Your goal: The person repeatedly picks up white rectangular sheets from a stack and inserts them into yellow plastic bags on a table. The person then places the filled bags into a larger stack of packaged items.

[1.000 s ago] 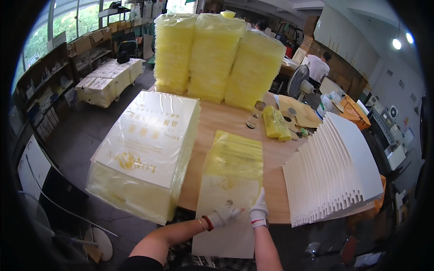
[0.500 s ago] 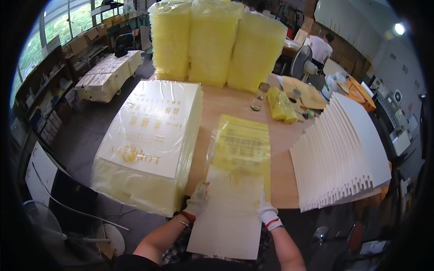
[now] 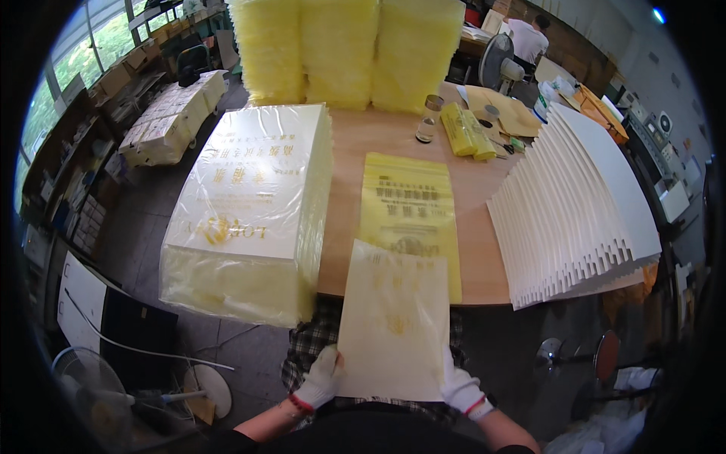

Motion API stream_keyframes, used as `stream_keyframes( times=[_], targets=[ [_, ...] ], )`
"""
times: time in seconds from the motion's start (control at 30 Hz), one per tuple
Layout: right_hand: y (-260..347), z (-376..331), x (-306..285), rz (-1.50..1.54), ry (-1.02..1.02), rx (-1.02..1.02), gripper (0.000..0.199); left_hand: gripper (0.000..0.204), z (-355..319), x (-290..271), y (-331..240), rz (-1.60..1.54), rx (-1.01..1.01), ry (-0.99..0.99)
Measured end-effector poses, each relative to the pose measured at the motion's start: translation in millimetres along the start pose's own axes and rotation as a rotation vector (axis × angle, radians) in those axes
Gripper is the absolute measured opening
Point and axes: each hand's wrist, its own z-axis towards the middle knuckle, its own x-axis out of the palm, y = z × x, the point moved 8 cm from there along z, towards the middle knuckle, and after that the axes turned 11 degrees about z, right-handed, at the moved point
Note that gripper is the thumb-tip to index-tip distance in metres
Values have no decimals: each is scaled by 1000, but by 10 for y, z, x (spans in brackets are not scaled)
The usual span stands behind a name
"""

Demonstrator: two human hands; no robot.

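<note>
Pale paper [image 3: 393, 333]: oblong, faint gold print on the upper face. Placed at the near edge of the table [image 3: 340, 151], mostly overhanging toward the near side. Long axis near to far; one short edge pointing far, the other near. Far end overlapping the near part of a yellow bag [image 3: 408, 197]. Number of layers: cannot tell.

Left hand [image 3: 321, 378]: white-gloved, closed narrowly on the paper's left long edge, close to the near corner.

Right hand [image 3: 460, 386]: white-gloved, gripping the right long edge, likewise close to the near corner.

Yellow bag: translucent, dark print showing, laid flat, long axis also near to far.

To the left: film-wrapped stack [image 3: 234, 189], gold-printed, long axis near to far.

To the right: fanned white boards [image 3: 567, 219], leaning.

Far side: tall yellow stacks [image 3: 340, 53]; glass jar [image 3: 427, 125], upright; yellow bundle [image 3: 466, 134], just right of the jar.
</note>
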Motion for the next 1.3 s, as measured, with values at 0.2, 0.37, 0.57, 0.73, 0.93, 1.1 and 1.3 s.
stream_keyframes(
  times=[0.2,0.37,0.57,0.73,0.93,1.1,1.3],
  targets=[
    [485,-798,207,214,2,-440,57,38,-533,232,113,-822,-149,327],
    [-46,-140,3,-29,-276,-179,39,16,15,-42,24,-148,101,-169],
    [-705,-16,-27,622,-128,-198,38,8,258,-71,-230,-128,385,-223],
    [-630,562,151,879,-318,-224,32,8,430,-588,-1355,-98,661,-202],
    [947,1055,-102,1156,-184,-451,39,7,-100,-1842,-1716,99,981,-543],
    [2577,1184,-267,1422,371,-623,33,17,-11,-2839,-644,-590,588,-1157],
    [2933,1221,607,1369,560,-200,29,6,341,-3046,1058,-996,226,-995]
  ],
)
